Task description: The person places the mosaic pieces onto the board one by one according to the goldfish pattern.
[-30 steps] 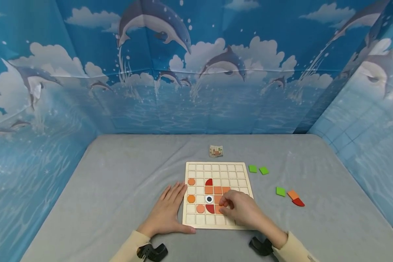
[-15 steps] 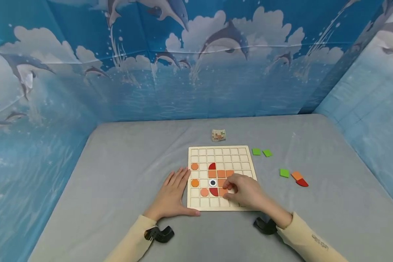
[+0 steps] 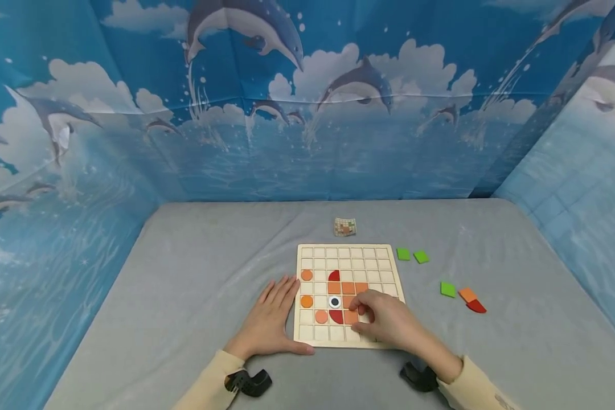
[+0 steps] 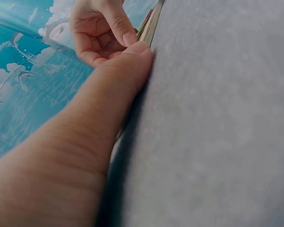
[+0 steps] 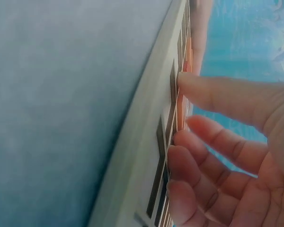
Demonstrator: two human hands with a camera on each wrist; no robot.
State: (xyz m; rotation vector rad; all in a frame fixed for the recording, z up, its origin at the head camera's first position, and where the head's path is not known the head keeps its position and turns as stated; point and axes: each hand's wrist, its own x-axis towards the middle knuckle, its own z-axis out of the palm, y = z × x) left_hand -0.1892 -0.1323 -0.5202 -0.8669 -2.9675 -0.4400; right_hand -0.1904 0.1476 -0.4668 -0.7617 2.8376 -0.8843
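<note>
A pale wooden grid board [image 3: 307, 336] lies on the grey cloth. My left hand [image 3: 269, 319] rests flat, its fingers along the board's left edge and its thumb at the front edge. My right hand [image 3: 384, 319] hovers over the board's lower right, thumb and fingers curved and apart with a gap between them. In the right wrist view the thumb tip [image 5: 185, 82] meets the board by the orange pieces. The nearest orange square tile [image 3: 351, 317] sits in a cell left of the fingertips. The right hand hides several cells.
On the board lie orange circles [image 3: 307, 275], red quarter-round tiles [image 3: 334, 276] and a white eye tile [image 3: 335, 302]. A small pattern card [image 3: 345, 227] is behind it. Green squares [image 3: 447, 289], an orange square [image 3: 467, 294] and a red piece [image 3: 476, 307] lie to the right.
The right thumb and fingertips have spread a little apart, showing more of the orange square beside them. My left hand stays in place on the board's edge. The head view has tilted slightly.
</note>
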